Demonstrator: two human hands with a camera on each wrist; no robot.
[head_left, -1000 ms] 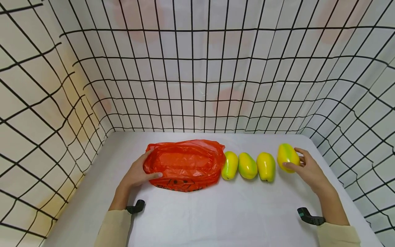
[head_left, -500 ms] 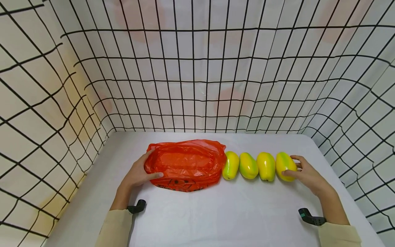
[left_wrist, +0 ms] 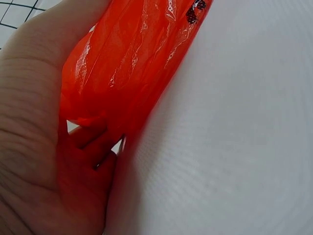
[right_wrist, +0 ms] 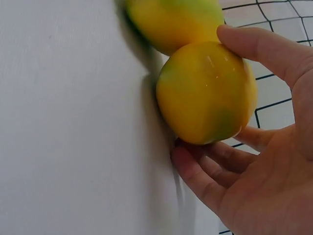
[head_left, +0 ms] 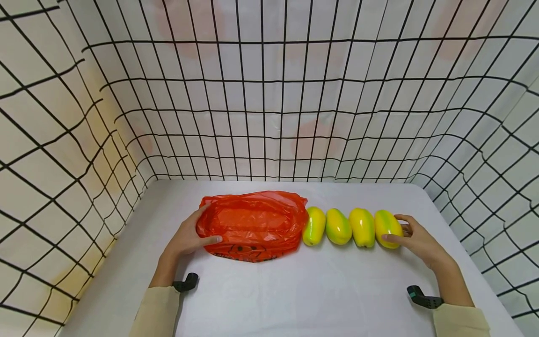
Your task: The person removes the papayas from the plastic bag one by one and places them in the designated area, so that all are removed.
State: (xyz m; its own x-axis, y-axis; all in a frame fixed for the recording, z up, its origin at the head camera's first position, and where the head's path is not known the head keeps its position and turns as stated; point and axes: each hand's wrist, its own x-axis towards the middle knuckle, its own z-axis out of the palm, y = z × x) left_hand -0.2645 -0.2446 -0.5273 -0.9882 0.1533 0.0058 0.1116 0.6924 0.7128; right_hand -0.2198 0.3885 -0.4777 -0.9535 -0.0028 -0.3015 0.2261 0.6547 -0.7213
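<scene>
A red plastic bag [head_left: 252, 222] lies with its mouth spread on the white table. My left hand [head_left: 187, 235] holds its left end, thumb along the near edge and fingers at the far side. In the left wrist view the bag's film [left_wrist: 122, 63] hangs by the palm, partly over the fingers. To the bag's right, several yellow-green mangoes stand in a row. The rightmost mango [head_left: 387, 228] is between the thumb and fingers of my right hand [head_left: 421, 239]. Seen from the right wrist, that mango [right_wrist: 208, 93] touches its neighbour [right_wrist: 176, 22], and the fingertips reach under its side.
The other mangoes are a left one [head_left: 314, 226] against the bag, a middle one [head_left: 338, 226] and another [head_left: 361, 227] beside the held one. Black wire mesh [head_left: 273, 112] walls the table [head_left: 294, 299] at the back and both sides.
My right hand has brought the rightmost mango down and left, from above the table to the end of the row. The left hand and the bag stay where they were.
</scene>
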